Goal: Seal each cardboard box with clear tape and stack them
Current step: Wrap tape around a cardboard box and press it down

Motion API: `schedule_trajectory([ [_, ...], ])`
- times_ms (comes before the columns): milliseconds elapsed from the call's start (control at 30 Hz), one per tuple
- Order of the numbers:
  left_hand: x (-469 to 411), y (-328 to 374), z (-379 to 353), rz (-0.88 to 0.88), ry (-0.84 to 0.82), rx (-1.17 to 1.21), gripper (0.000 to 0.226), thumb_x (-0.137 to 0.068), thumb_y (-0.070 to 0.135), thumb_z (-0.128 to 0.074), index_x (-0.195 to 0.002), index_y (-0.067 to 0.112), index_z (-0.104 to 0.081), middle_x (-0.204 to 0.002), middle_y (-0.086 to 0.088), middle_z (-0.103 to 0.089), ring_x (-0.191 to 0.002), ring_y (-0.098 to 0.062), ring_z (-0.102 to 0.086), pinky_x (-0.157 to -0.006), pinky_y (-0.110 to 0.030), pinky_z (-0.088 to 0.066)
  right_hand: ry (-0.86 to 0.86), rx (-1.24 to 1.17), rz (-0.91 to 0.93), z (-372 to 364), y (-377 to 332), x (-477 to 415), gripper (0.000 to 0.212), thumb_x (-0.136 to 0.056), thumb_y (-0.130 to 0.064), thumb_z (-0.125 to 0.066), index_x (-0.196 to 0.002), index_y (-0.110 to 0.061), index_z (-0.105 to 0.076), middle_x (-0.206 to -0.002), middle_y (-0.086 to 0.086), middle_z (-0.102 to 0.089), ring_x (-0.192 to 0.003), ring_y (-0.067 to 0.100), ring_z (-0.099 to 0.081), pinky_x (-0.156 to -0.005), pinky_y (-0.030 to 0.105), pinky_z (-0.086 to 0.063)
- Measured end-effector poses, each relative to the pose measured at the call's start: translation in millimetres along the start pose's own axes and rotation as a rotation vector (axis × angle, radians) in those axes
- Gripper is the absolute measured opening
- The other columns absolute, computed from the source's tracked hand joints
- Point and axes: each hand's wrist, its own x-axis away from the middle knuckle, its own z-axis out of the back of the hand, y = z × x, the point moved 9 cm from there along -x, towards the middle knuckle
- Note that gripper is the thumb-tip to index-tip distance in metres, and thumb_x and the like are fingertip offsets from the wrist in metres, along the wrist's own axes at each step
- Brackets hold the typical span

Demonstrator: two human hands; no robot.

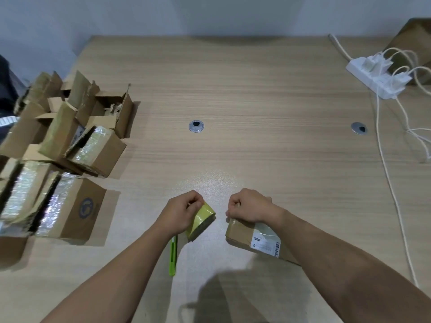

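Cardboard box (247,231) lies at five o'clock on the surface (256,113), pinned under the clenched right hand (249,206) so it stays put, while the left hand (179,212) grips the tape roll (201,220) just beside it, likely to draw tape across

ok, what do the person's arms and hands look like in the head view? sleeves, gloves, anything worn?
Both forearms are bare for all that shows: no sleeves in frame. The left hand and right hand are ungloved, with no rings, watch, wristbands or markings visible on either. No cables or sensors are attached to the arms. Past the lower frame edge the arms are cut off, so any clothing higher up cannot be told.
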Motion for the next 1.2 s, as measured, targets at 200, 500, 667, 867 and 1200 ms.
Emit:
schedule_trajectory([
  [200, 3.1, -0.1, 9.2, 0.051, 0.061, 0.078, 0.023, -0.101, 0.018, -0.053, -0.083, 0.031, -0.059, -0.097, 0.008, -0.060, -0.080, -0.005, -0.055, -0.066, -0.017, -0.037, 0.009, 0.231, 0.086, -24.2, -24.6, 3.6, 0.039, -0.091, -0.030, -0.061, -0.129, -0.033, -0.054, -0.116, -0.005, -0.051, -0.115, 0.024, -0.048, -0.097, 0.046, -0.032],
  [500, 12.3, -13.9, 30.5, 0.153, 0.193, 0.250, 0.020, -0.098, 0.021, -0.056, -0.081, 0.029, -0.063, -0.106, 0.002, -0.059, -0.087, -0.014, -0.055, -0.071, -0.032, -0.039, 0.161, -0.318, 0.328, -4.6, -86.6, 13.7, 0.028, -0.099, -0.032, -0.058, -0.123, -0.022, -0.068, -0.122, -0.003, -0.063, -0.116, 0.012, -0.056, -0.101, 0.029, -0.044],
  [667, 22.8, -21.7, 42.8, 0.201, 0.225, 0.351, 0.019, -0.096, 0.018, -0.059, -0.080, 0.024, -0.067, -0.094, 0.002, -0.064, -0.078, -0.015, -0.053, -0.065, -0.030, -0.037, 0.139, -0.371, 0.252, -5.5, -113.8, 8.7, 0.006, -0.095, -0.025, -0.063, -0.096, -0.020, -0.067, -0.095, -0.005, -0.066, -0.088, 0.015, -0.060, -0.081, 0.031, -0.050],
  [867, 43.4, -48.5, 60.6, 0.340, 0.226, 0.648, 0.023, -0.094, 0.006, -0.055, -0.097, 0.012, -0.077, -0.088, 0.000, -0.073, -0.077, -0.016, -0.060, -0.064, -0.028, -0.048, 0.114, -0.323, 0.274, -13.5, -140.3, -1.5, 0.012, -0.098, -0.020, -0.062, -0.086, -0.018, -0.063, -0.080, -0.009, -0.060, -0.075, 0.014, -0.055, -0.063, 0.022, -0.039],
  [1200, 39.5, -100.3, 71.6, 0.129, 0.033, 0.451, 0.023, -0.094, -0.001, -0.058, -0.097, 0.018, -0.072, -0.087, -0.008, -0.070, -0.077, -0.015, -0.058, -0.070, -0.035, -0.044, 0.028, -0.292, 0.320, -38.5, -184.7, -23.4, 0.022, -0.101, -0.020, -0.049, -0.081, -0.028, -0.052, -0.083, -0.010, -0.059, -0.077, 0.012, -0.052, -0.063, 0.022, -0.039],
])
